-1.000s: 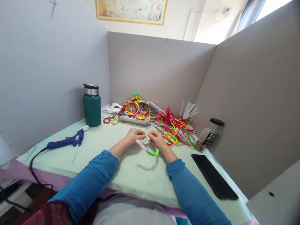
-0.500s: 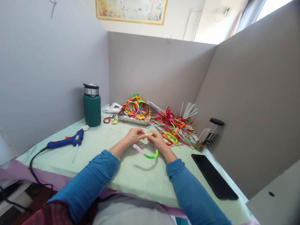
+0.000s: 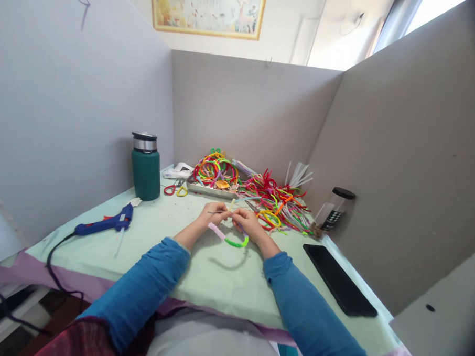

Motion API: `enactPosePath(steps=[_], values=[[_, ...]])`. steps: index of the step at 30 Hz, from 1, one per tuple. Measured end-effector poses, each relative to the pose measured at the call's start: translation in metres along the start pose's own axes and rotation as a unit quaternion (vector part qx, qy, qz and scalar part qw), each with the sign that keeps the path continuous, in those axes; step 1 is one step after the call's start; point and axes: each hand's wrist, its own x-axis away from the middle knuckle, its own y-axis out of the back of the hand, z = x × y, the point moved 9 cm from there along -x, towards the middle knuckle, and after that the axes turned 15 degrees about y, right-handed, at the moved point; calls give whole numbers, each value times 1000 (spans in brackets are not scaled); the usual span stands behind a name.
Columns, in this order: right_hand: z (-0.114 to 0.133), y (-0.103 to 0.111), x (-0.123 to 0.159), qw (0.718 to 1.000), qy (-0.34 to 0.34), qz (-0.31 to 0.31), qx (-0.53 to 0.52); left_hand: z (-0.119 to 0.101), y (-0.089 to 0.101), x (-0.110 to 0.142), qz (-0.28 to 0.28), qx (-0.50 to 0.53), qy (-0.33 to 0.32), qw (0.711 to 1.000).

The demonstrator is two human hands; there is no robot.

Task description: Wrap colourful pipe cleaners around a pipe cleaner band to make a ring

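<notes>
My left hand (image 3: 215, 212) and my right hand (image 3: 248, 222) meet fingertip to fingertip above the table, both closed in a pinch. A short pale yellow strip (image 3: 232, 204) stands up between the fingers, its lower end hidden. Out of my left fingers a thin grey wire-like piece (image 3: 213, 212) points left. From under my right hand curves a fuzzy pipe cleaner hoop (image 3: 237, 243), purple near the fingers, then green, with a pink free end (image 3: 217, 230) below my left hand. How the strip and hoop meet is hidden by the fingers.
A metal tray (image 3: 211, 191) of coloured rings stands at the back, beside a heap of pipe cleaners (image 3: 276, 195). Red-and-yellow-handled scissors (image 3: 175, 190), a green bottle (image 3: 145, 169) and a blue glue gun (image 3: 105, 222) are left. A black phone (image 3: 339, 279) and a clear bottle (image 3: 333, 211) are right.
The pale yellow strip has turned from lying nearly level to standing upright between my fingers. My right hand has moved slightly left, and the hoop has shifted a little left with it.
</notes>
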Motion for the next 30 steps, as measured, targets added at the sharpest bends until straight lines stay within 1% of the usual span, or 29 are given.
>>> enactPosePath(steps=[3,8,14,18,24,30], values=[[-1,-2,0,1000,0,10,5,3,0,-2,-2,9,10,1000],[-1,1,-1,1000,-2,-9,3,7,-2,-3,8,29,22,999],[-3,4,0,1000,-11,-26,-4,5,-5,-1,44,71,32,996],[-2,6,0,999,-8,-31,1,4,-8,0,57,64,35,996],[-2,6,-1,999,-10,-35,4,4,-5,-1,40,51,31,997],[-1,5,0,999,-8,-35,9,9,-4,-2,25,51,52,997]])
